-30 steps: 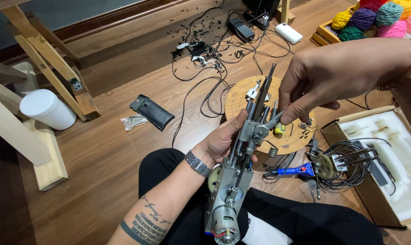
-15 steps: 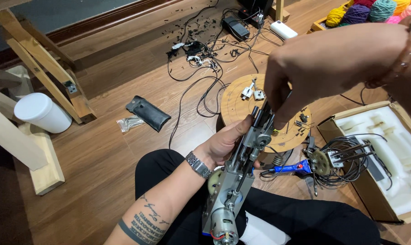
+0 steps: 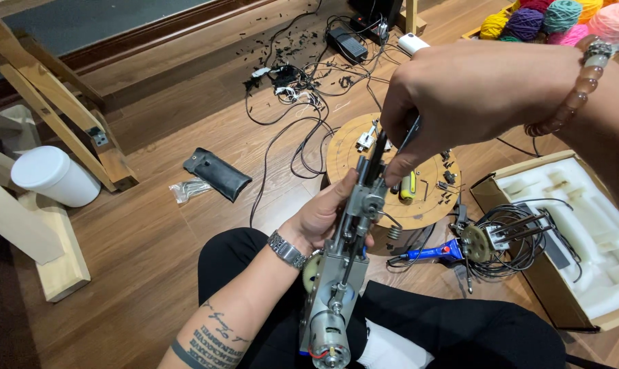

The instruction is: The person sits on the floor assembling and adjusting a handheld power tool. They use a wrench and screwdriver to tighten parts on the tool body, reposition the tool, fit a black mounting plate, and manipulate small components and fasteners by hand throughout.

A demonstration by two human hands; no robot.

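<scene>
Right hand (image 3: 473, 96) has shifted lower onto the tool's top, fingers pinched on a thin dark rod at frame centre. Left hand (image 3: 326, 215) wraps the grey metal tufting gun (image 3: 344, 273), upright over the lap; round wooden disc (image 3: 419, 205) behind it.

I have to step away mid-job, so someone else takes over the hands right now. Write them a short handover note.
Left hand: gripping the grey metal motor-driven tool at mid-body, held over the lap with its motor end toward the person.
Right hand: pinching the thin dark parts at the tool's front tip.
Nearby: round wooden disc on the floor with small screws and a yellow-handled tool; blue-handled tool beside a coil of black cable.
Done: tool is in hand and steadied.
Left: the work at the tip looks unfinished; loose parts lie on the disc.
</scene>
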